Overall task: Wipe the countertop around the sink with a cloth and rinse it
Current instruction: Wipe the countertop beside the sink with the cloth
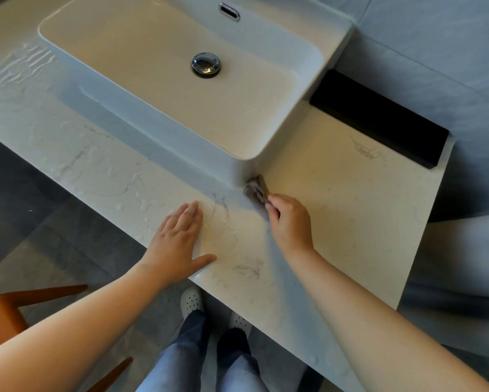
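Your right hand (287,219) is gripping the grey cloth (256,192) at the sink (246,168)'s near corner. Work it tight along the base, while your flat left hand (178,241) is bracing on the table (336,193)'s front edge.

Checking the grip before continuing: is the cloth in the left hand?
No, the right hand grips the cloth by the sink corner; the left hand lies flat on the countertop.

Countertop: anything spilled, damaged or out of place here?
Only water: droplets and smears lie on the countertop in front and to the left of the sink. The right hand holds the cloth at the sink's front corner. Nothing looks damaged.
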{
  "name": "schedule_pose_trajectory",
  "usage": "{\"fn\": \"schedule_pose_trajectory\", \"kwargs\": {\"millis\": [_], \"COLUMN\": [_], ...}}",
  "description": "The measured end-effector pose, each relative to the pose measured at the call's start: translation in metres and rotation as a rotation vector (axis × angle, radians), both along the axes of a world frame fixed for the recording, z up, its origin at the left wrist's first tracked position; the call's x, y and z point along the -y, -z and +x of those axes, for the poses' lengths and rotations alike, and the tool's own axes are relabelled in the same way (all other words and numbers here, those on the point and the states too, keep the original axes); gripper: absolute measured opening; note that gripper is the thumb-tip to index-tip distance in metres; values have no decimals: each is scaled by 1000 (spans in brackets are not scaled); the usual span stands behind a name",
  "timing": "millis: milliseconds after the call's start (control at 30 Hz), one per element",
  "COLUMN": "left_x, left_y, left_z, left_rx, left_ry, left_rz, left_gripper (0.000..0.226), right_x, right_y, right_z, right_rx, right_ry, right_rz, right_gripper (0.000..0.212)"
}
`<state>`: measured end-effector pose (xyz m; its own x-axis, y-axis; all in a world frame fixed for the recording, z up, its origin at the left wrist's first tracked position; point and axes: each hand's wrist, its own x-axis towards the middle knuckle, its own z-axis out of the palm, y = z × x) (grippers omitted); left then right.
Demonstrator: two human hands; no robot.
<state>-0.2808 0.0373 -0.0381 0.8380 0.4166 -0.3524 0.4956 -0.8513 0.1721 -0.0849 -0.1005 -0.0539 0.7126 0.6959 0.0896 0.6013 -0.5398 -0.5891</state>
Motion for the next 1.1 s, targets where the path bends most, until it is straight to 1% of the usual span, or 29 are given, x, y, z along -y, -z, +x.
{"fn": "schedule_pose_trajectory", "kwargs": {"millis": [67, 167, 233, 267, 333, 400, 500, 567, 600, 700, 867, 1033, 1100], "left_x": [0, 4, 13, 20, 33, 46, 63, 72, 75, 79, 75, 66, 64], "left_y": [-4, -10, -11, -12, -14, -14, -12, -10, -9, -3, 1, 3, 4], "left_z": [0, -8, -15, -18, -21, -20, -16, -13, -12, -13, -15, -17, -18], "left_rx": [6, 49, 77, 91, 110, 116, 136, 143, 139, 93, 21, -23, -37], "left_ry": [-8, -2, 8, 14, 27, 34, 17, 18, 23, 38, 95, 155, 184], "left_rz": [-15, -18, -47, -63, -89, -102, -113, -119, -122, -92, -20, 11, 20], "left_gripper": [99, 104, 101, 99, 96, 94, 85, 80, 79, 78, 78, 84, 86], "right_x": [8, 20, 31, 38, 50, 61, 76, 84, 86, 85, 92, 102, 104], "right_y": [-2, -13, -24, -31, -43, -50, -42, -26, -18, -7, 2, 3, -1], "right_z": [-17, -32, -31, -27, -11, 12, 44, 53, 52, 38, -12, -53, -63], "right_rx": [-28, -233, -331, -330, -266, -188, -121, -105, -100, -93, -58, -48, -85], "right_ry": [-55, -43, 11, 54, 162, 241, 250, 227, 226, 248, 186, 195, 198], "right_rz": [0, -33, 3, 51, 146, 169, 47, -41, -51, -12, 35, 62, 58], "right_gripper": [20, 22, 21, 21, 20, 22, 25, 26, 27, 24, 23, 23, 23]}}
